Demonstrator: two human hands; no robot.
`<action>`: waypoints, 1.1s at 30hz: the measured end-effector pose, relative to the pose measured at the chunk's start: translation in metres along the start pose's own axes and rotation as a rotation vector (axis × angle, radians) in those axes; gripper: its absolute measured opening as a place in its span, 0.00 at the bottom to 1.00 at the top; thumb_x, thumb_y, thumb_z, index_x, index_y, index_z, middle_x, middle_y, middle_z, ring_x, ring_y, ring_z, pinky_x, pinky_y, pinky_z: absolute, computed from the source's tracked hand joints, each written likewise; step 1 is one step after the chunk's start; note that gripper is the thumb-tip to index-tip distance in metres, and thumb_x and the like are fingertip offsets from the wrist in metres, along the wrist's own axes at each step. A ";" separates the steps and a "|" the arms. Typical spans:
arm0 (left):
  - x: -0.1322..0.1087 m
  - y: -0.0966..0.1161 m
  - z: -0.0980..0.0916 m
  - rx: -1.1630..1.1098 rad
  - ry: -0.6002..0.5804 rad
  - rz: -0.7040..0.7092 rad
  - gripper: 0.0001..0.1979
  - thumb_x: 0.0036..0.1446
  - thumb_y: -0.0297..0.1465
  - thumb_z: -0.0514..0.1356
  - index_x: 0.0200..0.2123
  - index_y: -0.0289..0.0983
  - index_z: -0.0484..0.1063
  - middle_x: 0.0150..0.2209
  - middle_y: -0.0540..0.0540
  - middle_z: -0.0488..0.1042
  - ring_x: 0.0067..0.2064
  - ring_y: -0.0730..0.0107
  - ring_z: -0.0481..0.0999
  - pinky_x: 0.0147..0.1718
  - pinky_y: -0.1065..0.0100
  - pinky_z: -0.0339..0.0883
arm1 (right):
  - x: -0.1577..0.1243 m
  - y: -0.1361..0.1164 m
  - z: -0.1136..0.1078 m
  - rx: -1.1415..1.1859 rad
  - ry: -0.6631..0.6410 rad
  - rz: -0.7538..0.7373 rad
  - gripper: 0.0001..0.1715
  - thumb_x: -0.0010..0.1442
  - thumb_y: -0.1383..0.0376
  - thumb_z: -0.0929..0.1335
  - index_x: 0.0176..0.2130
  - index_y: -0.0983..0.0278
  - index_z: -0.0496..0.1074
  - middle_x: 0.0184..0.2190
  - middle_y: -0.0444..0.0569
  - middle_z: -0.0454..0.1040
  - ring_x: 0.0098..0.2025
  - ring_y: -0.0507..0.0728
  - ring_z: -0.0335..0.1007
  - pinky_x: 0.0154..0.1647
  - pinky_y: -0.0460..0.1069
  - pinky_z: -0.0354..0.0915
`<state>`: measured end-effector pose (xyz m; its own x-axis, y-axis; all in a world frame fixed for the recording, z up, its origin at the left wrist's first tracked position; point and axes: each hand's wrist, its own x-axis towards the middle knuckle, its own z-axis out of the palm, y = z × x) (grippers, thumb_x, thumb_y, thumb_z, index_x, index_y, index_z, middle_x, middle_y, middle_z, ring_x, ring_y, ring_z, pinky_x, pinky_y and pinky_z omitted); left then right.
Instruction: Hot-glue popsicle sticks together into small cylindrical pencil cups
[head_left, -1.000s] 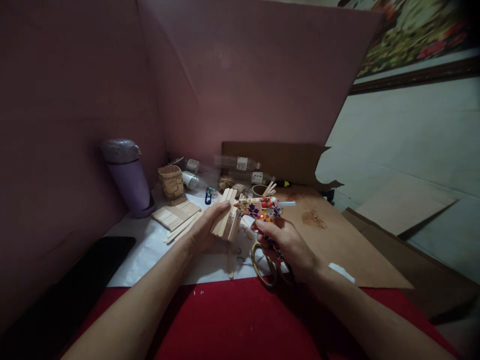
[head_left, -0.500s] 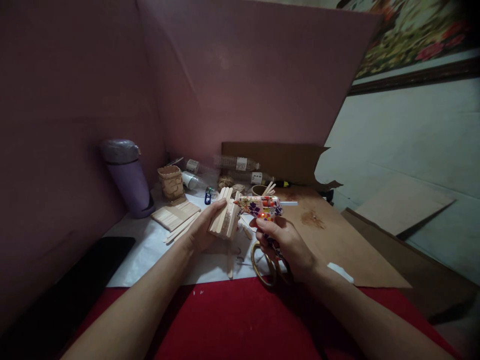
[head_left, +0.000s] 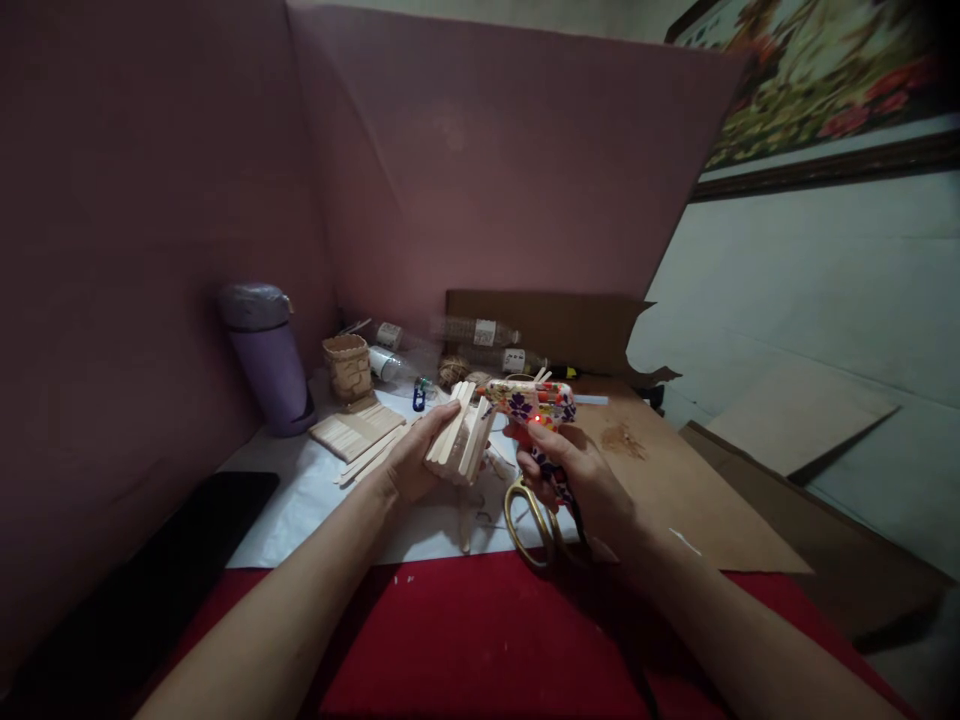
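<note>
My left hand (head_left: 417,455) is wrapped round a small craft-stick holder (head_left: 459,440), a clear-looking core with pale wooden sticks standing along its side. A gap between the sticks shows part of the core. In my right hand (head_left: 562,465) is a flower-patterned glue gun (head_left: 529,402) with a lit red light. Its nozzle points left and sits close to the holder's upper edge; whether they touch I cannot tell. A whitish glue stick (head_left: 592,400) juts from the gun's back. Gold-handled scissors (head_left: 517,520) lie below my right hand.
Loose craft sticks (head_left: 367,465) and a stick bundle (head_left: 349,430) lie left on white paper (head_left: 262,520). Behind stand a woven-look cup (head_left: 347,370) and a purple tumbler (head_left: 270,370). Plastic bottles (head_left: 480,355) and twine balls (head_left: 452,370) lie at the back; cardboard (head_left: 697,500) covers the right.
The holder has turned slightly in my left hand, showing its stick gap more. The glue gun has shifted slightly right and up with my right hand. The camera view has moved a little.
</note>
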<state>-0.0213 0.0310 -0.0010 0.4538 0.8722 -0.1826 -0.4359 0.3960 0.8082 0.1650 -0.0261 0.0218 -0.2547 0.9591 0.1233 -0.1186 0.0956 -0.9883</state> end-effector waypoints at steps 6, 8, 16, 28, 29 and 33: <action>0.004 -0.002 -0.003 -0.055 -0.031 -0.105 0.23 0.65 0.41 0.49 0.41 0.28 0.74 0.29 0.35 0.79 0.25 0.60 0.78 0.25 0.63 0.72 | 0.005 -0.023 -0.027 -0.052 0.150 -0.168 0.23 0.55 0.44 0.69 0.33 0.60 0.67 0.25 0.41 0.66 0.17 0.48 0.55 0.15 0.46 0.50; 0.004 0.001 -0.001 -0.103 -0.013 -0.085 0.22 0.65 0.41 0.49 0.41 0.27 0.74 0.30 0.35 0.79 0.26 0.59 0.79 0.26 0.62 0.73 | 0.007 -0.027 -0.048 -0.211 0.316 -0.225 0.26 0.54 0.41 0.69 0.32 0.60 0.66 0.26 0.42 0.66 0.19 0.49 0.55 0.18 0.47 0.51; -0.003 0.023 -0.001 -0.172 0.189 0.257 0.20 0.64 0.37 0.50 0.48 0.29 0.72 0.27 0.40 0.78 0.25 0.59 0.79 0.24 0.62 0.74 | -0.001 0.020 -0.123 -1.442 0.343 0.120 0.19 0.67 0.58 0.57 0.39 0.65 0.71 0.36 0.59 0.76 0.33 0.60 0.70 0.32 0.51 0.56; -0.007 0.035 -0.006 -0.244 0.224 0.427 0.18 0.63 0.37 0.51 0.48 0.34 0.72 0.28 0.44 0.77 0.26 0.62 0.77 0.26 0.62 0.74 | 0.010 0.009 -0.039 -1.387 0.080 -0.176 0.14 0.65 0.64 0.62 0.36 0.63 0.76 0.38 0.55 0.78 0.40 0.60 0.71 0.40 0.52 0.60; -0.007 0.036 -0.006 -0.275 0.240 0.436 0.17 0.63 0.37 0.51 0.47 0.35 0.72 0.28 0.45 0.77 0.26 0.63 0.77 0.28 0.62 0.74 | 0.015 0.010 -0.025 -1.286 0.009 -0.155 0.12 0.64 0.64 0.63 0.37 0.63 0.77 0.37 0.53 0.78 0.38 0.59 0.72 0.38 0.51 0.61; -0.006 0.038 -0.009 -0.370 0.306 0.448 0.14 0.62 0.36 0.53 0.44 0.36 0.73 0.27 0.46 0.76 0.26 0.65 0.76 0.29 0.63 0.74 | 0.041 0.019 0.026 -1.332 -0.086 -0.017 0.11 0.63 0.65 0.66 0.40 0.66 0.77 0.40 0.57 0.80 0.43 0.60 0.74 0.41 0.50 0.63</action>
<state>-0.0472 0.0430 0.0256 -0.0512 0.9964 -0.0680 -0.7946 0.0006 0.6072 0.1273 0.0078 0.0101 -0.3279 0.9401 0.0931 0.8868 0.3403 -0.3128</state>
